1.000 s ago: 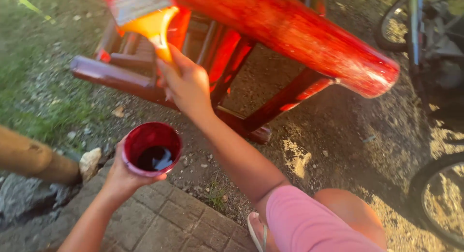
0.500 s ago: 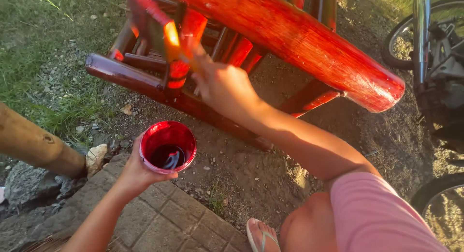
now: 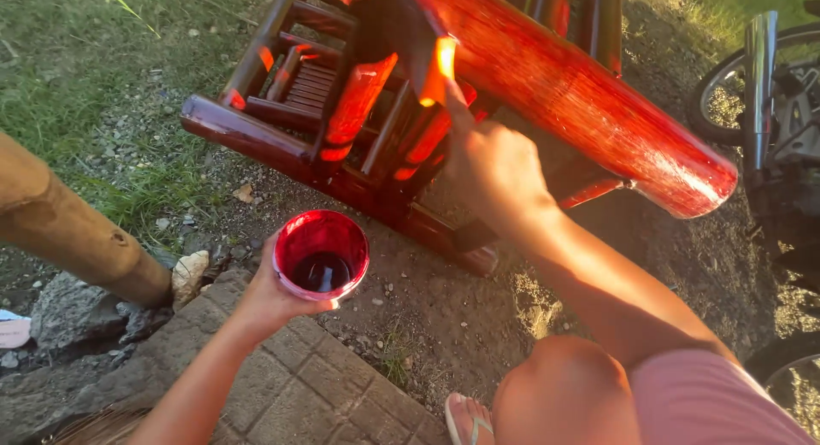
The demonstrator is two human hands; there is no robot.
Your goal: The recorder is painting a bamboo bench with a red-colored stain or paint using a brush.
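Observation:
My left hand (image 3: pixel 272 301) holds a small red cup (image 3: pixel 322 255) with dark liquid in its bottom, low over the dirt. My right hand (image 3: pixel 495 167) grips the orange handle of a paintbrush (image 3: pixel 437 69), whose head is up under the thick red-stained round beam (image 3: pixel 581 95) of a wooden chair frame (image 3: pixel 282 129). The brush bristles are mostly hidden against the dark wood. The frame's slats and rails are glossy red-brown.
A brown log (image 3: pixel 68 227) lies at left beside rocks (image 3: pixel 73 313). Brick paving (image 3: pixel 282 385) is under my left arm. A bicycle wheel (image 3: pixel 726 78) and metal frame stand at right. My knee and sandalled foot (image 3: pixel 465 419) are at the bottom.
My right hand has moved right with the brush, from the left rails to under the thick beam. The cup in my left hand shifted slightly right; the view drifted too.

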